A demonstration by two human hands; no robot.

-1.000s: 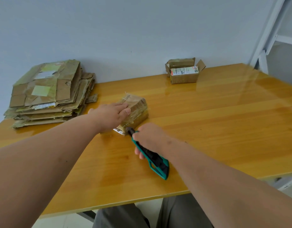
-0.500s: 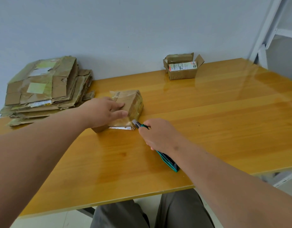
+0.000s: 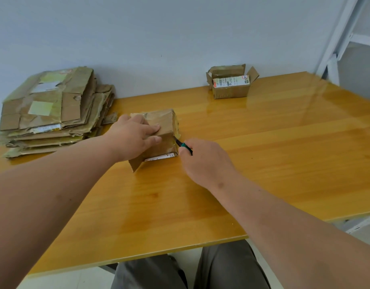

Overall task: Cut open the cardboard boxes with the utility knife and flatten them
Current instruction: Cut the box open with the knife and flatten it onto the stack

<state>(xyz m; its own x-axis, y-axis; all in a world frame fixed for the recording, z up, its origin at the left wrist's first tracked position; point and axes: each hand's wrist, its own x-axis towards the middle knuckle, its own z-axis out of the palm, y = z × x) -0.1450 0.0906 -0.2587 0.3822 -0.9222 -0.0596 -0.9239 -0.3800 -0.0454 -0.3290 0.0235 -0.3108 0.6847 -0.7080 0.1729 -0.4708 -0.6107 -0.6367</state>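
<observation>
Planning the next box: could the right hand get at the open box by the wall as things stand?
Probably yes: the tabletop between the right hand and the open box is bare, though that hand holds the utility knife.

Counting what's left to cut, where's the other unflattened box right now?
In the head view, the open-flapped labelled box sits at the table's far edge against the wall, right of centre, beyond both hands.

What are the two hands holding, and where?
The right hand grips the utility knife by its green handle. The left hand presses on top of the small cardboard box, steadying it.
</observation>
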